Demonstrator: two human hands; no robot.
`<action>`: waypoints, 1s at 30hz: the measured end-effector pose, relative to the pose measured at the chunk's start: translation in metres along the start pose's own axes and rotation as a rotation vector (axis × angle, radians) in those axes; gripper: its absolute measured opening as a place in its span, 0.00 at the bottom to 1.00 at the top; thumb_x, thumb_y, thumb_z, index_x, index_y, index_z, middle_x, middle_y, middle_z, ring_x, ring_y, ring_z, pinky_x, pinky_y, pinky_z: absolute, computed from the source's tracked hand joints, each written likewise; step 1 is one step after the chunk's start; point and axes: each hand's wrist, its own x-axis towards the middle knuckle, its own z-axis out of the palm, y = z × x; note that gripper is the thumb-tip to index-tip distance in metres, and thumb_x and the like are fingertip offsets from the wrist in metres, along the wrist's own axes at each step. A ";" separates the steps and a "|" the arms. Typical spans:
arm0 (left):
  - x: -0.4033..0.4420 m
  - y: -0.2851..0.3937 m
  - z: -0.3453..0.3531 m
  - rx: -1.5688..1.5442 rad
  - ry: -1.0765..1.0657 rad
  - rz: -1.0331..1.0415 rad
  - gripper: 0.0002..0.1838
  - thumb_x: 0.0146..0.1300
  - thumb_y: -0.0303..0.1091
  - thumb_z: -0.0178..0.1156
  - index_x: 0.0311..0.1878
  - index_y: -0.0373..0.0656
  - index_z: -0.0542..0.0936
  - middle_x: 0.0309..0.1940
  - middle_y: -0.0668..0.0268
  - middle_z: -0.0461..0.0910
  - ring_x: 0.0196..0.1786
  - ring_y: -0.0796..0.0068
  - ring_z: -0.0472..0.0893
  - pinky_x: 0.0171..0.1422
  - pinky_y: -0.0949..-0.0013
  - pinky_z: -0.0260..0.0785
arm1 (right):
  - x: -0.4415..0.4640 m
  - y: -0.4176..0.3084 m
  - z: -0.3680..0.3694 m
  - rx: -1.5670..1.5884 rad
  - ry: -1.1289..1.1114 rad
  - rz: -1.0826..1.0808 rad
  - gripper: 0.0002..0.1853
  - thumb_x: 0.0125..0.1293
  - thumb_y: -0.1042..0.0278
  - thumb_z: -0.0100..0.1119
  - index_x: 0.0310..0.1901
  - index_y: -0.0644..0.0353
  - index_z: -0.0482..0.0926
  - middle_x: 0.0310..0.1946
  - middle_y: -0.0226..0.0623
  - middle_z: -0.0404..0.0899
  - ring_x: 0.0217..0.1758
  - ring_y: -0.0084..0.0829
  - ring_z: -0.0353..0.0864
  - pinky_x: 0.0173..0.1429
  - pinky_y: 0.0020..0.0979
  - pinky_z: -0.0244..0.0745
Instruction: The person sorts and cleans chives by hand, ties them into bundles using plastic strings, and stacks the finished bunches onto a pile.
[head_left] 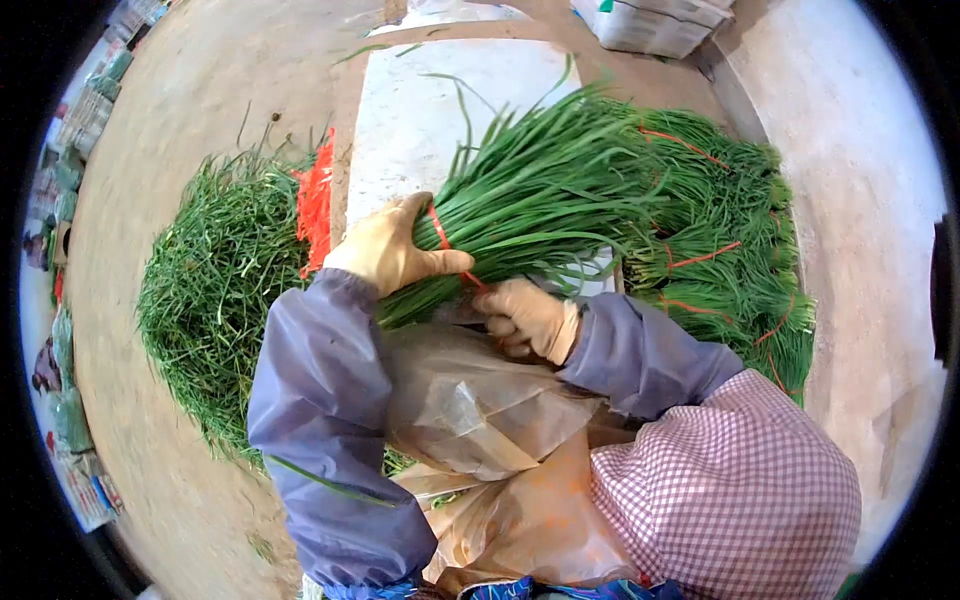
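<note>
A large bunch of garlic chives (540, 190) lies slanted across a white board (400, 130), with its leaf tips fanned to the upper right. My left hand (392, 245), in a pale glove, is wrapped over the bunch near its lower end, thumb across the leaves. Around the bunch there runs a red tie (440, 230), just beside that thumb. My right hand (530, 318), also gloved, is closed on the tie's lower end at the near side of the bunch. The fingertips of the right hand are partly hidden.
Tied chive bunches (710, 250) are stacked on the right. To the left lies a loose heap of green leaves (225, 290), beside a bundle of red ties (316, 205). White crates (650, 25) stand at the back. A plastic apron (490, 400) covers my lap.
</note>
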 end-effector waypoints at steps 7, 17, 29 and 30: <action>0.005 0.008 -0.003 0.044 -0.022 0.003 0.53 0.37 0.56 0.77 0.63 0.33 0.68 0.54 0.45 0.78 0.60 0.51 0.76 0.63 0.60 0.68 | 0.024 -0.020 -0.013 -0.088 0.106 -0.039 0.08 0.68 0.60 0.47 0.32 0.47 0.73 0.13 0.22 0.59 0.11 0.21 0.53 0.16 0.28 0.47; -0.049 0.025 -0.026 -0.223 1.053 0.676 0.65 0.26 0.50 0.82 0.68 0.33 0.58 0.51 0.47 0.70 0.57 0.45 0.69 0.63 0.50 0.59 | 0.010 -0.049 0.004 -1.291 0.349 -1.040 0.05 0.68 0.68 0.47 0.35 0.56 0.71 0.20 0.31 0.64 0.19 0.25 0.59 0.22 0.27 0.53; -0.010 -0.074 0.059 -0.418 1.109 0.401 0.38 0.43 0.39 0.69 0.60 0.37 0.70 0.53 0.53 0.76 0.57 0.59 0.75 0.62 0.62 0.67 | 0.037 -0.109 -0.037 -1.719 0.280 -0.832 0.07 0.69 0.70 0.49 0.45 0.60 0.73 0.32 0.39 0.71 0.32 0.31 0.68 0.35 0.33 0.64; -0.017 -0.073 0.052 -0.514 1.057 0.450 0.43 0.38 0.40 0.72 0.61 0.37 0.69 0.53 0.53 0.76 0.58 0.58 0.75 0.63 0.61 0.66 | 0.040 -0.111 -0.040 -1.742 0.275 -0.832 0.07 0.69 0.70 0.49 0.45 0.61 0.73 0.33 0.40 0.72 0.33 0.32 0.69 0.36 0.33 0.64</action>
